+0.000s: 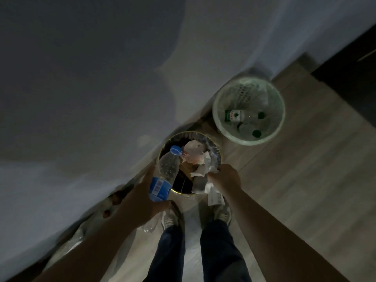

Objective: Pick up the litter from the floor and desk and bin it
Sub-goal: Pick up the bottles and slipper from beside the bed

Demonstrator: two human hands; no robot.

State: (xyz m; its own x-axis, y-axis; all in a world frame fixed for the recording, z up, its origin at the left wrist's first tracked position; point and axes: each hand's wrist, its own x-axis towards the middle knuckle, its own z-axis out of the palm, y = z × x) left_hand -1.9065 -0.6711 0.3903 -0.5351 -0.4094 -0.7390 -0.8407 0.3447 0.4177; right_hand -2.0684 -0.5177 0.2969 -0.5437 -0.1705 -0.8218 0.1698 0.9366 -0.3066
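My left hand [142, 197] grips a clear plastic bottle [165, 173] with a blue cap and blue label, tilted cap-first over the dark round bin [179, 137]. My right hand [224, 177] holds crumpled white paper [205, 180] at the bin's near right rim; some paper hangs down outside. The bin holds a pinkish bag and other scraps.
A second bin [249, 110], pale green mesh, stands to the right by the wall with bottles inside. Clear plastic wrap [150, 225] lies on the wooden floor by my left shoe. A white wall runs along the left; dark furniture [350, 68] is at the far right.
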